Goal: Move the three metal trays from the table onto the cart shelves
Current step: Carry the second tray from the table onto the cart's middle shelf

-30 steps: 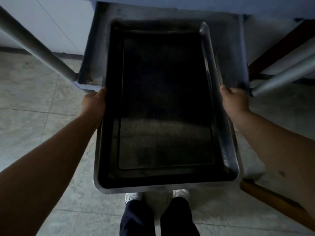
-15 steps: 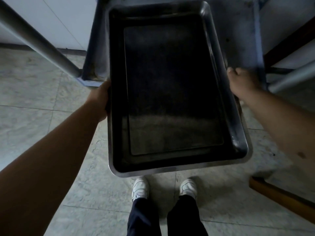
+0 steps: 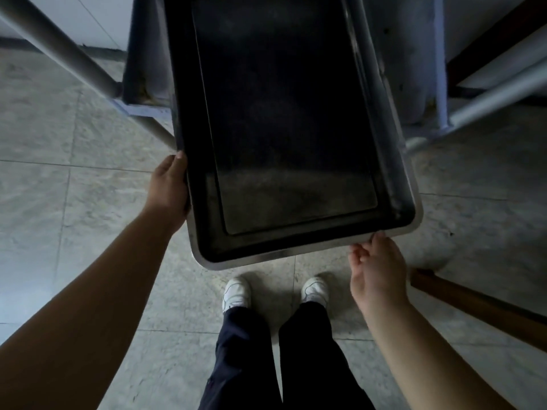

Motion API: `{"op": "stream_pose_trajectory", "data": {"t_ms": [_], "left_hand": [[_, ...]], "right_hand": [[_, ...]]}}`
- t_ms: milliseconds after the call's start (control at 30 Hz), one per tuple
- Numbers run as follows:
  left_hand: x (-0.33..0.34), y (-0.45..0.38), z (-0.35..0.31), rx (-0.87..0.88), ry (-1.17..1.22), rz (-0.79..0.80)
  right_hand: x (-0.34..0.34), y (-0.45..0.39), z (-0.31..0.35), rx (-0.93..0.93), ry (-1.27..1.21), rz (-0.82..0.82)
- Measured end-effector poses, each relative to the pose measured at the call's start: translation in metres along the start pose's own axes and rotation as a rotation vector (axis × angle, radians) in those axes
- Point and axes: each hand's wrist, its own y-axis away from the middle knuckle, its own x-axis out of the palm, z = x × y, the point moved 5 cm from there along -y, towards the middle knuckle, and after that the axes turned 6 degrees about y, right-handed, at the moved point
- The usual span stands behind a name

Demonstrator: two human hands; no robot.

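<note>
Over the cart's lower shelf (image 3: 414,69), the metal tray (image 3: 284,119) lies lengthwise, its far part reaching out of view at the top and its near end jutting past the shelf edge above the tiled floor (image 3: 59,202). Compared with half a second ago, the tray sits farther in over the shelf and less of it hangs toward the person. The left hand (image 3: 170,187) has slipped back along the left rim and now grips it close to the near left corner, thumb on top of the rim and the fingers hidden beneath. The right hand (image 3: 376,270) has left the right long side, where it held before, and has come round to the near short rim beside the right corner; its fingers (image 3: 359,255) are loosely curled and open, with the thumb tip just touching the rim's edge, not clamped on it. Two white shoes (image 3: 236,291) and dark trousers (image 3: 266,350) stand below the tray's near end. Slanting cart legs (image 3: 68,54) flank the shelf on both sides.
</note>
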Motion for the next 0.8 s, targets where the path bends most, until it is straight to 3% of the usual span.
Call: {"op": "stream_pose_trajectory", "data": {"t_ms": [167, 500, 633, 800], "left_hand": [[0.020, 0.005, 0.007, -0.011, 0.114, 0.091], [0.068, 0.016, 0.038, -0.037, -0.037, 0.270], [0.088, 0.021, 0.037, -0.032, 0.036, 0.308], [0.112, 0.027, 0.032, 0.018, 0.102, 0.239]], "right_hand": [[0.009, -0.041, 0.048, -0.104, -0.021, -0.038], [0.019, -0.139, 0.130, -0.174, 0.161, -0.127], [0.051, -0.175, 0.178, -0.215, 0.156, -0.100], [0.072, -0.185, 0.199, -0.315, 0.451, -0.111]]}}
